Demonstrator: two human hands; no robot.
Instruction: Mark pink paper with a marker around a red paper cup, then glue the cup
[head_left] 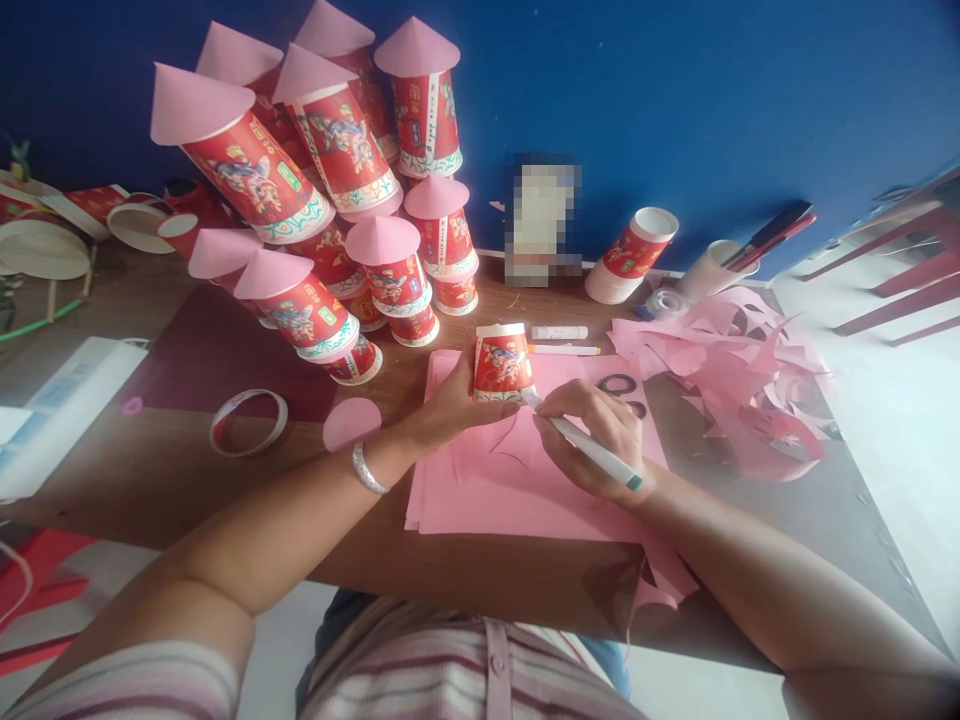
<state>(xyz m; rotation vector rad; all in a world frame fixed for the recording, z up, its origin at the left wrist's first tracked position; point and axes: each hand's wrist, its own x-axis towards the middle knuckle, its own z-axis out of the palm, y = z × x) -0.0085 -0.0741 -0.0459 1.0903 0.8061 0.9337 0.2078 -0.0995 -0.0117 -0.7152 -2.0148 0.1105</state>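
My left hand (450, 400) grips a red patterned paper cup (502, 362), held mouth down on a stack of pink paper sheets (487, 490). My right hand (592, 435) holds a white pen (592, 452) with its tip against the base of the cup on the pink paper. A silver bracelet (367, 468) circles my left wrist. Black scissors handles (621, 390) lie on the paper just behind my right hand.
Several red cups topped with pink paper cones (300, 190) are piled at the back left. A pink paper circle (351, 422) and a cut cup rim (249, 422) lie left. Pink paper scraps (735, 370) heap at the right. Two white markers (559, 340) and more cups (630, 255) stand behind.
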